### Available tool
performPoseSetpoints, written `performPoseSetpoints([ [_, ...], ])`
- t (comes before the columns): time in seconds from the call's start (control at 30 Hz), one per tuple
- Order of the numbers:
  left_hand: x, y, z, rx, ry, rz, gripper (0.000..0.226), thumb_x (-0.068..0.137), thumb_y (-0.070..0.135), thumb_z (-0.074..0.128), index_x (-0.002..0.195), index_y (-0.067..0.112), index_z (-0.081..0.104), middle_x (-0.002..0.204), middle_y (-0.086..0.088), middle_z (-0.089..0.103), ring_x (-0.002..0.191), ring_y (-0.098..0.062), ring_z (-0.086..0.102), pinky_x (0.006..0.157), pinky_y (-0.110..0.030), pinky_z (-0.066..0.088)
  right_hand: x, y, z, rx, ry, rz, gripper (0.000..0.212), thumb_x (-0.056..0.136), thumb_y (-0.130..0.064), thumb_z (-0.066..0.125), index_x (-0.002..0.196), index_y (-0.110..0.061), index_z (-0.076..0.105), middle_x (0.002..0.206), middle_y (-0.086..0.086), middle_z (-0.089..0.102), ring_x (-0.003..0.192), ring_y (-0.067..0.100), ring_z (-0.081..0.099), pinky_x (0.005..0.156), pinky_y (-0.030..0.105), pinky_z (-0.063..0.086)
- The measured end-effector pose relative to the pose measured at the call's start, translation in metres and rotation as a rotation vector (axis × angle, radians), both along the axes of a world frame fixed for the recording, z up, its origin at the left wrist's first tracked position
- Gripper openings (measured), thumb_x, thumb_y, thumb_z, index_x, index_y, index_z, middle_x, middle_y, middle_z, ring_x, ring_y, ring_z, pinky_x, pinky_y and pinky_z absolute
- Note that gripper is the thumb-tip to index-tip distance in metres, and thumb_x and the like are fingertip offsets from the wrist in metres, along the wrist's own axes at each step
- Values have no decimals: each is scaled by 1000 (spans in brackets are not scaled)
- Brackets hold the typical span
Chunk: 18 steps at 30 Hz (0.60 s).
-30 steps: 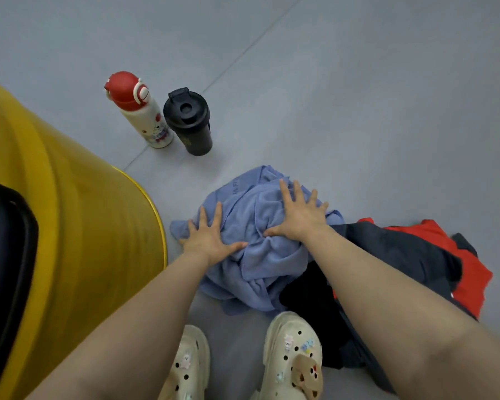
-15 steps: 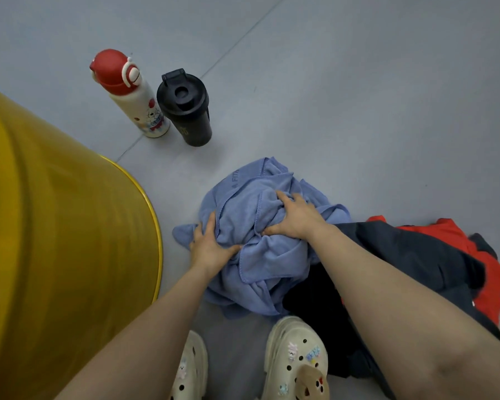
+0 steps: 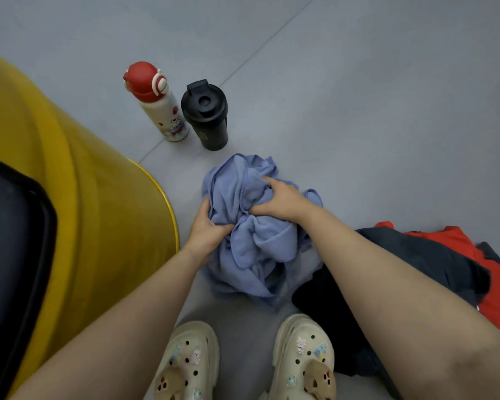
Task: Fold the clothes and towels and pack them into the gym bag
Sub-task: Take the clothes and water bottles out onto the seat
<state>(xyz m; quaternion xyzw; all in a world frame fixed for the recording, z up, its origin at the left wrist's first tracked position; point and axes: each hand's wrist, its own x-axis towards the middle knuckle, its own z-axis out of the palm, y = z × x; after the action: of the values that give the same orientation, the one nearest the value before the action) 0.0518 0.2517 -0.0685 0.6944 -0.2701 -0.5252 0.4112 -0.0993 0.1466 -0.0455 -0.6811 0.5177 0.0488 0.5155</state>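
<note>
A crumpled blue towel [image 3: 260,243] lies bunched on the grey floor in front of my feet. My left hand [image 3: 207,229] grips its left side, fingers curled into the cloth. My right hand [image 3: 280,197] grips the top of the bunch, fingers dug into the folds. Dark navy and red clothes [image 3: 433,261] lie in a heap to the right, partly under my right forearm. The yellow gym bag [image 3: 98,226] with a black panel fills the left side of the view.
A white bottle with a red cap [image 3: 156,102] and a black shaker cup [image 3: 207,114] stand upright on the floor behind the towel. My two cream clogs [image 3: 300,359] are at the bottom edge. Grey floor stretches beyond.
Both hands went from lying flat on the towel to curling into it and gathering the cloth inward into a tighter bunch.
</note>
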Motion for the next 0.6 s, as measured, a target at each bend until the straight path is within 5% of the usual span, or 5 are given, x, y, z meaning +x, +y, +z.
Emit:
performPoseSetpoints([
  [0.2, 21, -18, 43, -143, -58, -96, 59, 80, -6, 69, 126, 21, 43, 122, -2, 57, 109, -14, 57, 86, -20, 51, 11, -7, 46, -56, -82, -51, 48, 81, -36, 71, 124, -31, 51, 107, -5, 59, 101, 15, 55, 82, 25, 40],
  [0.33, 29, -24, 79, -191, -118, -143, 62, 76, -5, 73, 125, 20, 44, 111, 9, 58, 97, -1, 58, 77, -10, 50, 13, -5, 88, -113, -110, -51, 30, 83, -32, 69, 110, -28, 55, 110, 1, 63, 101, 18, 56, 85, 28, 43],
  [0.6, 28, -10, 179, -362, -145, -79, 65, 60, 23, 74, 119, 26, 47, 112, 5, 62, 101, -3, 60, 83, -14, 50, 20, 2, 195, -296, -126, -1, 47, 81, -36, 68, 125, -27, 53, 107, -4, 61, 99, 16, 58, 81, 26, 42],
])
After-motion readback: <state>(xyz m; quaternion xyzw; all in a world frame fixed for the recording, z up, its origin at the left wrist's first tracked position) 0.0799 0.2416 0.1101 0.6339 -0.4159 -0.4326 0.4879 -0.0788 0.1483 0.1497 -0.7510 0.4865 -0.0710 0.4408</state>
